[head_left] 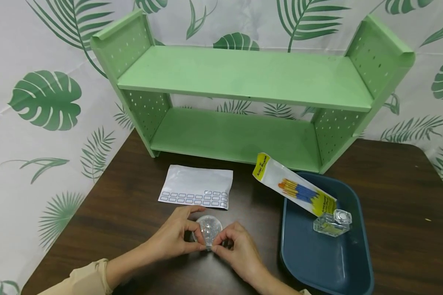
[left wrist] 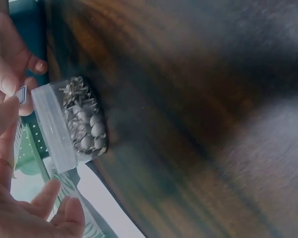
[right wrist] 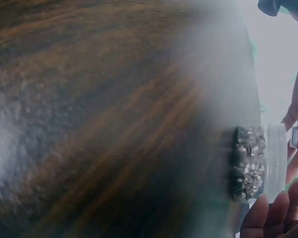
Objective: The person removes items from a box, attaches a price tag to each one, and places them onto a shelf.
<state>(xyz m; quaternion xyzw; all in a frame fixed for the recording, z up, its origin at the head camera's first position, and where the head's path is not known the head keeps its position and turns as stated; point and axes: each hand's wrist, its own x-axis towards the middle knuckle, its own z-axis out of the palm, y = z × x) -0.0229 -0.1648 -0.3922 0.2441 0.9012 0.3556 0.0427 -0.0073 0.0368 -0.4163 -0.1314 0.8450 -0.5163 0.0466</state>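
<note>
My left hand (head_left: 175, 235) and right hand (head_left: 241, 250) meet over a round clear plastic jar (head_left: 209, 228) on the table. Between their thumbs and index fingertips they pinch a small white label sticker (left wrist: 22, 94) with a blue border, one hand at each end. It sits just above the jar's lid (left wrist: 54, 129), near the side closest to me; whether it touches cannot be told. Small metal pieces with round heads, like thumbtacks (right wrist: 249, 163), fill the jar. Beyond the left hand lies a white sheet of blue-bordered labels (head_left: 195, 186).
To the right stands a dark blue bin (head_left: 330, 262). A glass bottle (head_left: 332, 224) lies in it, and a pack of paintbrushes (head_left: 297, 188) leans over its rim. A green two-tier shelf (head_left: 240, 78) stands at the back of the brown table (head_left: 402, 229).
</note>
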